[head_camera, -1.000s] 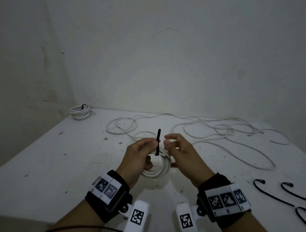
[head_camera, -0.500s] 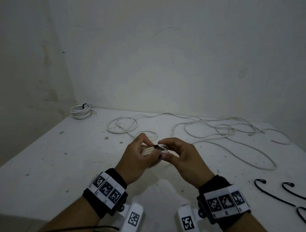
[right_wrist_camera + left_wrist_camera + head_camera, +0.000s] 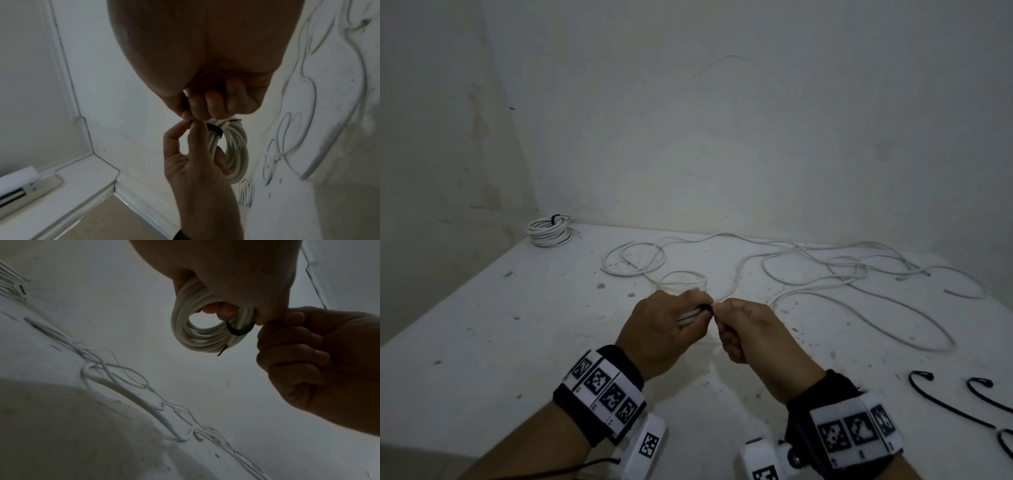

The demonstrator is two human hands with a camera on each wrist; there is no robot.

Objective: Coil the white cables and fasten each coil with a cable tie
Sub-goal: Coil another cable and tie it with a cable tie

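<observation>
My left hand (image 3: pixel 700 303) grips a small coil of white cable (image 3: pixel 688 316) above the white table (image 3: pixel 517 342). A black cable tie (image 3: pixel 238 331) is looped round the coil's strands, next to my left thumb. My right hand (image 3: pixel 724 310) is curled into a fist against the left one and pinches the tie's tail between thumb and forefinger. In the right wrist view the tie (image 3: pixel 214 129) sits at the top of the coil (image 3: pixel 236 146), with the left hand (image 3: pixel 195 154) below it. A short dark cable end sticks out of the coil (image 3: pixel 197 337).
A tied white coil (image 3: pixel 549 231) lies at the table's back left corner. Loose white cables (image 3: pixel 808 270) sprawl across the far half. Several black ties (image 3: pixel 945 397) lie at the near right. Walls close the table at the back and left.
A second ago the tie stood upright between my hands. It is now looped round the coil, and my right hand has curled into a fist on its tail.
</observation>
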